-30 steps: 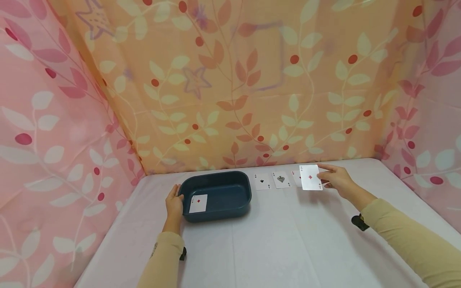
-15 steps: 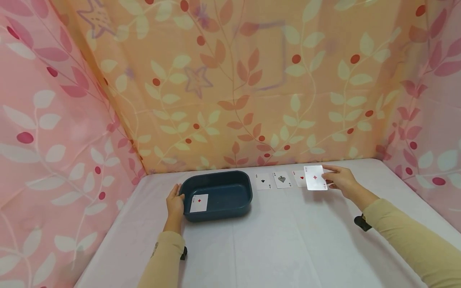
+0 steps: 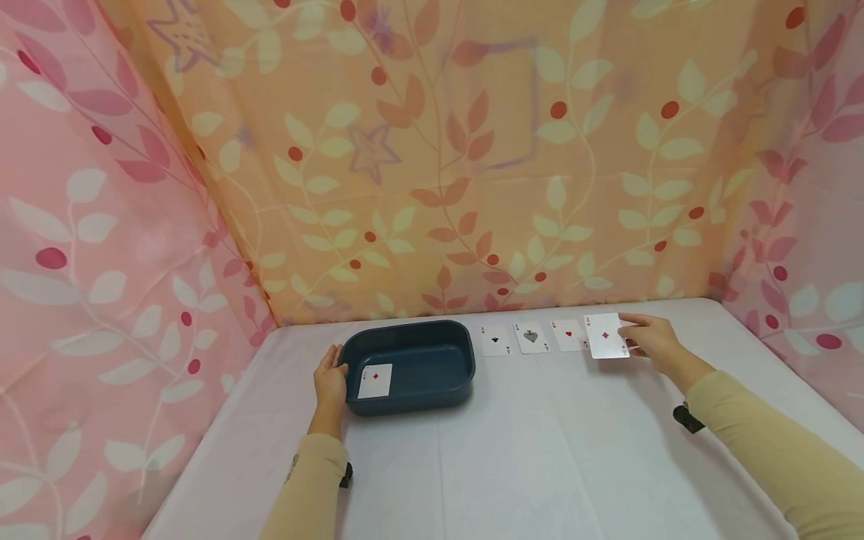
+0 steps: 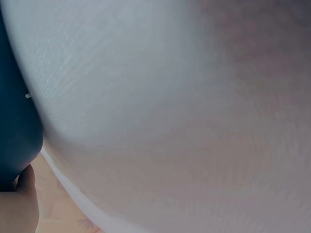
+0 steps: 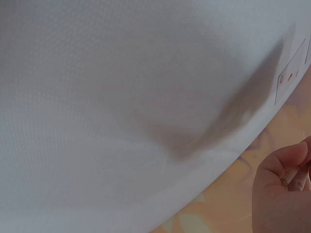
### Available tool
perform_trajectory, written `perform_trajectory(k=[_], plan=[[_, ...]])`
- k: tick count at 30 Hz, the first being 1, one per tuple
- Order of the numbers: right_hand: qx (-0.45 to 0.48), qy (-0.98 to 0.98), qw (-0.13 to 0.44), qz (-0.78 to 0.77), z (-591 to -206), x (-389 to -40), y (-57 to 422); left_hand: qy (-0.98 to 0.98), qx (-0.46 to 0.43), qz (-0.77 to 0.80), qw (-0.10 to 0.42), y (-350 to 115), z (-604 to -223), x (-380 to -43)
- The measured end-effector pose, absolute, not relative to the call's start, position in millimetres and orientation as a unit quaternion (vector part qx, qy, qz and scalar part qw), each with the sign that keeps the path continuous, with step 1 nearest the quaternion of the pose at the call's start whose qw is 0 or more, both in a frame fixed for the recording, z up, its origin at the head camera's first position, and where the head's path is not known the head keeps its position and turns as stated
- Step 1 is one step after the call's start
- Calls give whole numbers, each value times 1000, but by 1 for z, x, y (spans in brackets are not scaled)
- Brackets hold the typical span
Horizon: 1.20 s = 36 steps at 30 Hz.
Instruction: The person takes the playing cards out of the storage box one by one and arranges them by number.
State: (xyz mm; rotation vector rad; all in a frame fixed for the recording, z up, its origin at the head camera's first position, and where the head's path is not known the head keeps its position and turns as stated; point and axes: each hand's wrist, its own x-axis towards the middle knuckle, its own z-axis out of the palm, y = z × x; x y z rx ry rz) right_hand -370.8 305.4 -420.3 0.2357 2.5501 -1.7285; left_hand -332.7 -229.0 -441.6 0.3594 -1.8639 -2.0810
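My right hand [image 3: 655, 343] pinches a playing card [image 3: 606, 336] with a red diamond in its middle by the right edge, face toward the head camera. The card hangs over the table, just right of an ace of hearts [image 3: 568, 337]. My left hand [image 3: 329, 390] grips the left end of a dark blue rectangular bin [image 3: 432, 371], thumb at the rim and fingers along the outside. Inside the bin's left side lies another card [image 3: 375, 382] with a red diamond. In the left wrist view, only part of the hand and the bin's wall [image 4: 19, 116] shows.
An ace of clubs [image 3: 496, 340] and an ace of spades [image 3: 532, 337] lie in a row with the ace of hearts, right of the bin. Floral cloth [image 3: 432, 165] hangs along the back edge of the white-covered table [image 3: 513, 465] and at both sides.
My right hand has moved right with its card, uncovering the ace of hearts that it partly hid. The left hand and the bin stay in place.
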Motion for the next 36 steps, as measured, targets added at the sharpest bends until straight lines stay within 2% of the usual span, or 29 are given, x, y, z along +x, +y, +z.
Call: perform_trajectory(k=[29,36], plan=[[177,810,11,-560,-442,-406,313,-666,135,-716,159,-230,-444,-334],[175,832,-21,-527,-448,-414,313,-661,130,-721,161,-230,-444,-336]])
